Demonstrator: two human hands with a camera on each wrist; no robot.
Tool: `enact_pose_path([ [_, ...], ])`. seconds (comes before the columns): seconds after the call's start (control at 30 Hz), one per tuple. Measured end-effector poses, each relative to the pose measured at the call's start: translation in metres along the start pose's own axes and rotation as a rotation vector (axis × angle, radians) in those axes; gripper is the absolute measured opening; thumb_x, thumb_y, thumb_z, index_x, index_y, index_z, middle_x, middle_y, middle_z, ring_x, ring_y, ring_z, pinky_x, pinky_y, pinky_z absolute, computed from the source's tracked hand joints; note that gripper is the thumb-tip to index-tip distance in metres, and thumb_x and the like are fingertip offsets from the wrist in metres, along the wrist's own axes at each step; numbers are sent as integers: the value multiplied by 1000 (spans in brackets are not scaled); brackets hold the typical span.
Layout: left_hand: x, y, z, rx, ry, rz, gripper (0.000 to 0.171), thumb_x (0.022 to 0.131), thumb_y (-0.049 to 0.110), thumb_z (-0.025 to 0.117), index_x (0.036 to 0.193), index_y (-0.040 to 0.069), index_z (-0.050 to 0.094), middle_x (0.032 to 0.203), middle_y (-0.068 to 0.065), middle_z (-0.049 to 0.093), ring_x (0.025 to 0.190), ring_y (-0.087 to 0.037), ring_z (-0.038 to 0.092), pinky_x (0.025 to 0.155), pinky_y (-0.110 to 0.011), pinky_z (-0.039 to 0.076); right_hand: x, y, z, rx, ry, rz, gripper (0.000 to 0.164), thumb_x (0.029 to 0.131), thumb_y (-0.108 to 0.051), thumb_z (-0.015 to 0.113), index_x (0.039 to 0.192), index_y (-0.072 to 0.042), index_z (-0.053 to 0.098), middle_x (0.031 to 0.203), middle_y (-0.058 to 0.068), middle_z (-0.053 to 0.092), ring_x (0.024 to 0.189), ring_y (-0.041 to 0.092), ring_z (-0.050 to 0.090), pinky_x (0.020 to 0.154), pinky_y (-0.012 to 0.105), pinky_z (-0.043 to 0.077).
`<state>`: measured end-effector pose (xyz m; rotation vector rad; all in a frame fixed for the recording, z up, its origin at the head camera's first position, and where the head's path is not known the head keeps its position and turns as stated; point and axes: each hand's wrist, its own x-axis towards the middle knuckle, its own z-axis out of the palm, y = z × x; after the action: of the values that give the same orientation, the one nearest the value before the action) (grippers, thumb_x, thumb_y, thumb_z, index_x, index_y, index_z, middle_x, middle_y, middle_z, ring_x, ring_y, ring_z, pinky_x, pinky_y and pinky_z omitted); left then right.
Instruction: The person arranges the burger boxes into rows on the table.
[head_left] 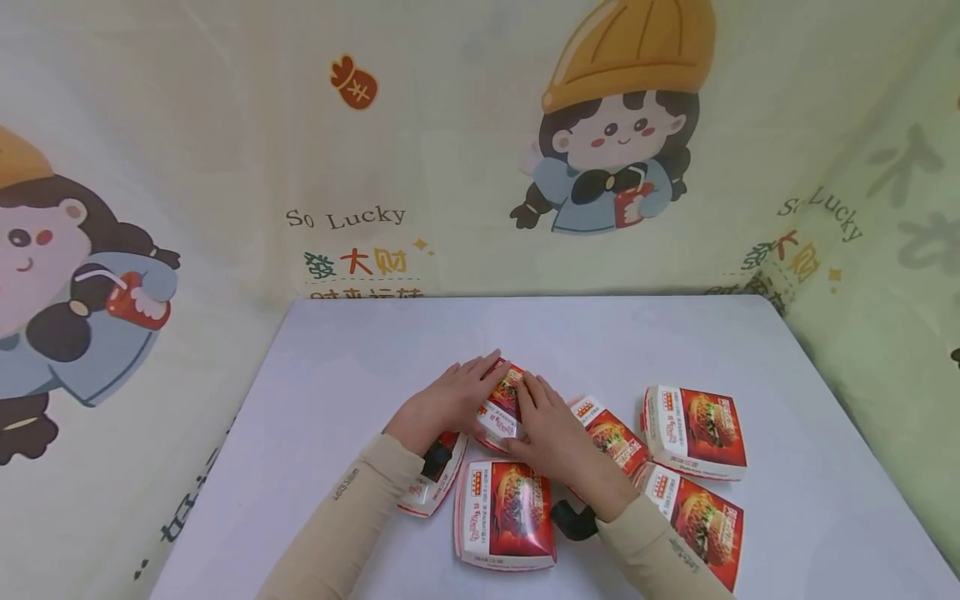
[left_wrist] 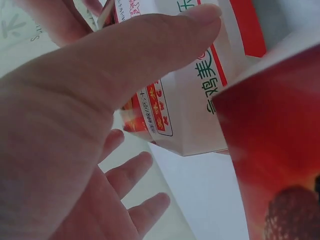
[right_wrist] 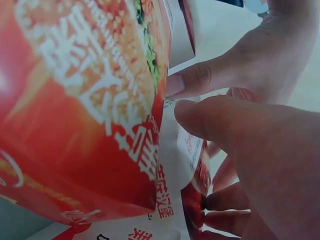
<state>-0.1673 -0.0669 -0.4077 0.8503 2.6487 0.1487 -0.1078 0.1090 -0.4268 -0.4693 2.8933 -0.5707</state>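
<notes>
A red and white burger box (head_left: 498, 429) is between my two hands near the middle of the table. My left hand (head_left: 450, 400) holds its left side; in the left wrist view the thumb rests along the white side of the box (left_wrist: 192, 125) and several fingers are spread. From the right, my right hand (head_left: 558, 437) grips the same box, its thumb on the near side and fingers at the far edge in the right wrist view. One burger box (head_left: 431, 498) lies partly under my left wrist, another (head_left: 521, 517) nearer me, a third (head_left: 618, 437) beside my right hand.
Two more burger boxes, one farther back (head_left: 697, 429) and one nearer (head_left: 705, 529), lie to the right on the white table (head_left: 337, 350). Black wrist devices (head_left: 573, 521) sit under my wrists. A printed cloth (head_left: 465, 167) hangs behind the table's far edge.
</notes>
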Motion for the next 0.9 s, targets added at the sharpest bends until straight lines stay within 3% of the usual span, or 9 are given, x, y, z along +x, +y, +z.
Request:
enact_pose_path([
  [0.47, 3, 2, -2, -28, -20, 20, 111, 73, 38, 87, 159, 15, 21, 167, -7, 16, 149, -25, 31, 119, -39, 35, 9, 2, 4, 64, 3, 54, 101, 75, -41, 85, 151, 0, 32, 159, 22, 26, 145, 37, 31, 108, 51, 46],
  [0.67, 5, 5, -4, -42, -41, 0, 112, 73, 39, 86, 160, 17, 18, 168, -4, 13, 150, -24, 29, 119, -38, 35, 11, 2, 2, 52, -49, 103, 106, 73, -40, 86, 153, -1, 29, 162, 22, 21, 150, 39, 22, 111, 54, 42],
  [0.9, 5, 3, -3, -46, -43, -12, 114, 72, 41, 87, 160, 17, 17, 168, -5, 12, 149, -24, 31, 118, -39, 36, 12, 2, 2, 11, -53, 69, 108, 74, -43, 85, 154, 0, 27, 162, 23, 21, 151, 41, 20, 112, 54, 40],
])
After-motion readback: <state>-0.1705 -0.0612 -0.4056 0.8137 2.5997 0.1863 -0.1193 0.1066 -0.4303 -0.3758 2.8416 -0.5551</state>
